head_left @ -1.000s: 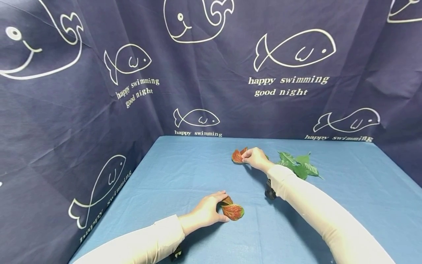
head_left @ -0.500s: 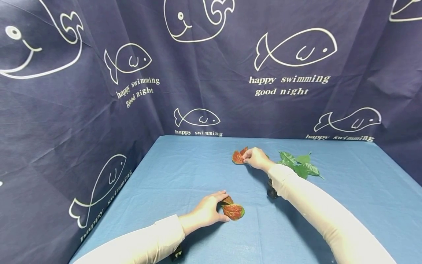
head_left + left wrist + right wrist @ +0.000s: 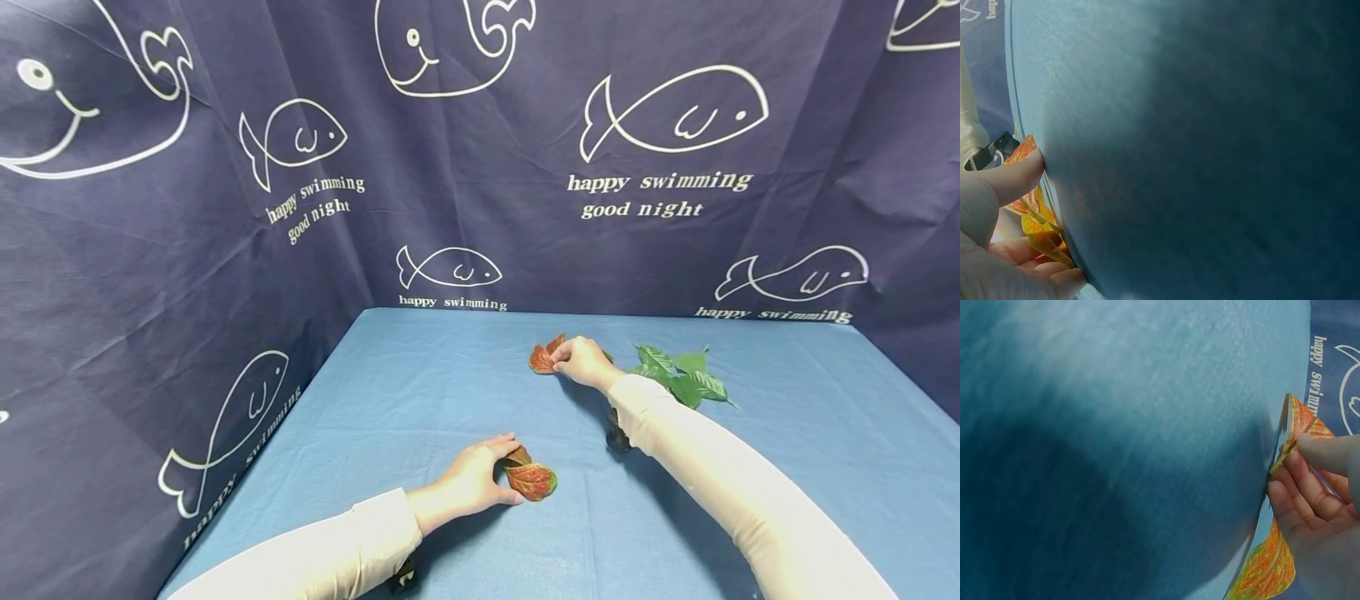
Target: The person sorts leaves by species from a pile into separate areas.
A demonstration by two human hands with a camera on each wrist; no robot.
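Near the middle of the blue cloth, my left hand (image 3: 474, 479) rests with thumb and fingers spread on either side of a sprig of red leaves (image 3: 532, 482). Orange-yellow leaf parts (image 3: 1036, 234) show between thumb and fingers in the left wrist view; whether they are gripped is unclear. Farther back, my right hand (image 3: 588, 362) pinches the green stem (image 3: 1282, 461) of a second sprig of red leaves (image 3: 542, 360) between thumb and fingertips. One orange-red leaf (image 3: 1269, 565) sticks out below that hand in the right wrist view. The palm hides part of this sprig.
Several green leaves (image 3: 686, 387) lie in a cluster to the right of the right hand, partly behind the sleeve. A blue cloth (image 3: 420, 375) covers the table. Dark curtains (image 3: 525, 225) with white fish and whales stand behind and at the left.
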